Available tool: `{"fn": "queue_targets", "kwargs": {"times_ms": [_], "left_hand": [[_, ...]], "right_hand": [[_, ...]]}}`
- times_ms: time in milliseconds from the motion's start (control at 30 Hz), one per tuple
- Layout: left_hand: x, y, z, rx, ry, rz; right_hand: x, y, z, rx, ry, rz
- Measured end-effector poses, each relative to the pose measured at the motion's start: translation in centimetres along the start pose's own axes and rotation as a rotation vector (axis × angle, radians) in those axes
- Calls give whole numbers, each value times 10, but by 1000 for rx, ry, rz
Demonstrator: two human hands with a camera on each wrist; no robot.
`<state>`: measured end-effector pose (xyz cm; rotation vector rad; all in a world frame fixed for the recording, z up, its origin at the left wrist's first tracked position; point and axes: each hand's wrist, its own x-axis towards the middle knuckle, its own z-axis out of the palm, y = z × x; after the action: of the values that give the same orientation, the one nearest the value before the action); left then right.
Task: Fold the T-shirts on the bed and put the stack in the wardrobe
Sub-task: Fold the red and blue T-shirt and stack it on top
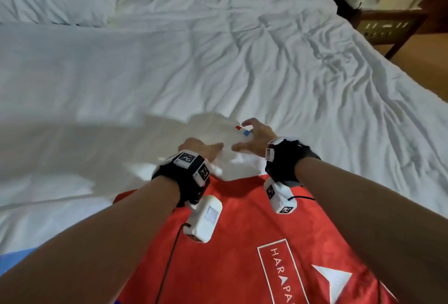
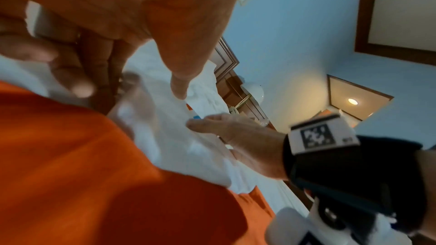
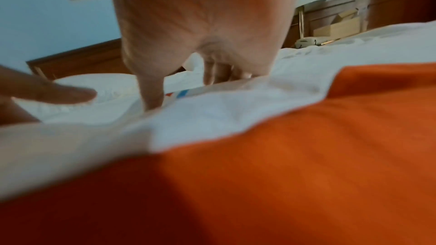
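Red cotton T-shirt [image 1: 242, 243] with white "HARAPAN" print lies flat on the white-sheeted bed [image 1: 266, 66], at its near edge. Long axis runs from us toward the pillows; lettering reads along that axis. A crumpled white T-shirt [image 1: 218, 134] with small red and blue patches sits just beyond it, overlapping the red shirt's far end; which way it points we cannot tell. Our left hand [image 1: 201, 149] rests on the white cloth, fingers relaxed. Our right hand [image 1: 254, 137] hovers at the patches, fingers spread and curved, gripping nothing.
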<state>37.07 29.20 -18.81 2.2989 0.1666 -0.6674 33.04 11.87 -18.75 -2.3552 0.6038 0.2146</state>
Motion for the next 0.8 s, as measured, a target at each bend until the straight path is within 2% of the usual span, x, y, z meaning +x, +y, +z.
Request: {"fn": "queue_targets", "kwargs": {"times_ms": [67,100,167,300,400,467,500,533,600,667,700,733,800], "left_hand": [[8,-9,-1,-104,7,-11],[11,-11,-3,-142,45,8],[14,-7,-6,-197,126,72],[24,-1,-4,-360,134,103],[28,0,2,-354,142,140],[27,-5,6,-361,165,133],[26,-9,5,-384,138,111],[24,-17,-1,-354,109,110],[17,-41,-32,-93,29,195],[7,-76,-79,192,-69,297],[2,-96,-106,319,-137,344],[-4,-117,-134,442,-216,390],[-15,-160,-186,655,-335,382]], "right_hand": [[7,-4,-5,190,-6,-28],[10,-5,-10,312,6,-46],[15,-2,-23,411,46,-71],[18,0,-42,391,24,-54],[20,2,-46,403,61,-41],[23,6,-38,287,87,-20],[23,7,-30,134,91,-2],[20,7,-21,-61,99,24],[2,-3,-3,-331,181,17],[-19,-21,19,-387,284,-203],[-28,-32,31,-361,281,-339],[-37,-44,45,-317,221,-443],[-53,-68,75,-267,10,-576]]}}
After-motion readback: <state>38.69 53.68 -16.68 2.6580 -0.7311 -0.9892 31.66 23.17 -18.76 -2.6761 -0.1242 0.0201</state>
